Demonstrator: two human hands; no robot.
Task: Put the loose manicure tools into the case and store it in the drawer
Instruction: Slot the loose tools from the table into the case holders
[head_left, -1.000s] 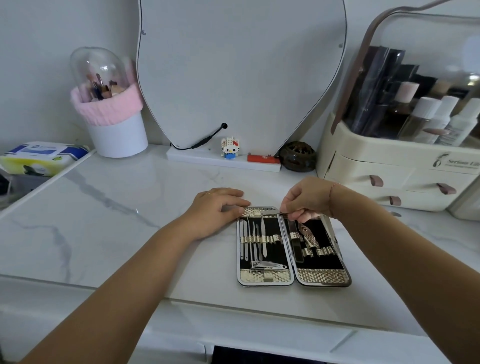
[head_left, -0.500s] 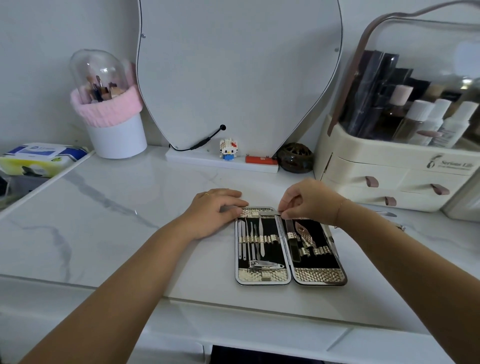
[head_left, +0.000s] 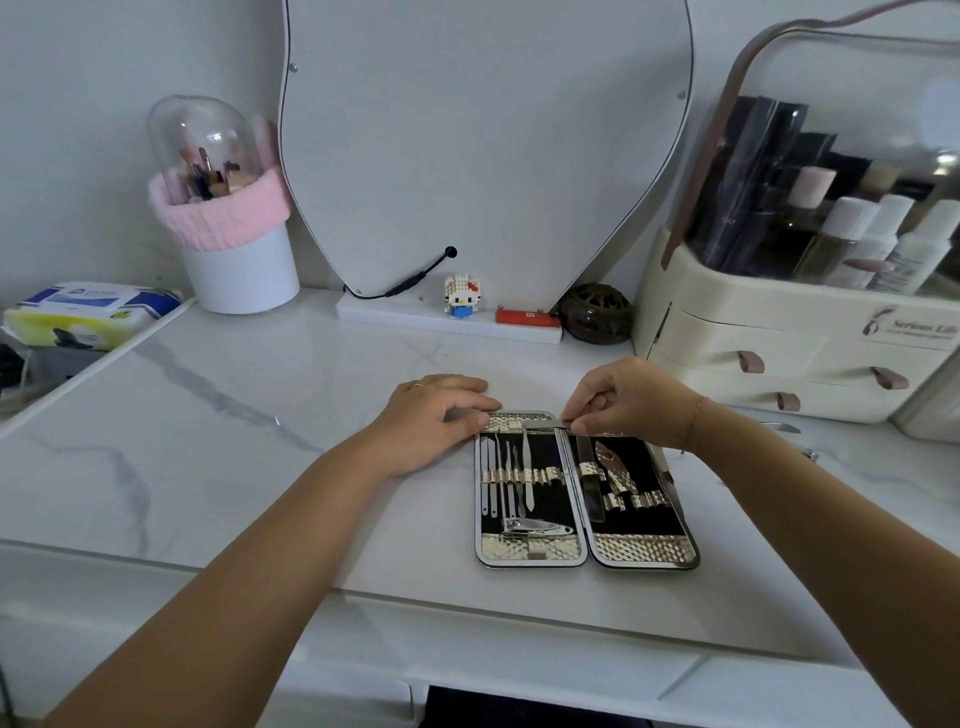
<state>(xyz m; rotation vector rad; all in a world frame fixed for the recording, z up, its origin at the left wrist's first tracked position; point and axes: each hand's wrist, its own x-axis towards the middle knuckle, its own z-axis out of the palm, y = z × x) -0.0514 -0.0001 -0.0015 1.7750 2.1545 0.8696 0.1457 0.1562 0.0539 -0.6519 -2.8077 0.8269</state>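
The manicure case (head_left: 644, 553) lies open flat on the white marble desk, black inside with gold trim. Several slim steel tools and a nail clipper (head_left: 535, 529) sit under its left strap; a file and a scissor-like tool (head_left: 615, 470) sit in the right half. My left hand (head_left: 434, 421) presses its fingertips on the case's top left corner. My right hand (head_left: 626, 402) pinches a flat metal tool (head_left: 543, 427) held crosswise over the case's top edge. Two loose metal tools (head_left: 782, 427) lie to the right, near the organizer.
A cream cosmetics organizer (head_left: 779, 332) with small drawers and bottles stands at the right. A mirror (head_left: 483, 130), a small figurine (head_left: 461, 296), a dark round jar (head_left: 597, 314) and a brush holder (head_left: 234, 228) line the back. Wipes (head_left: 88, 312) lie far left.
My right hand has drawn slightly back toward the case's top edge with the flat tool pinched. The left hand stays on the case corner.
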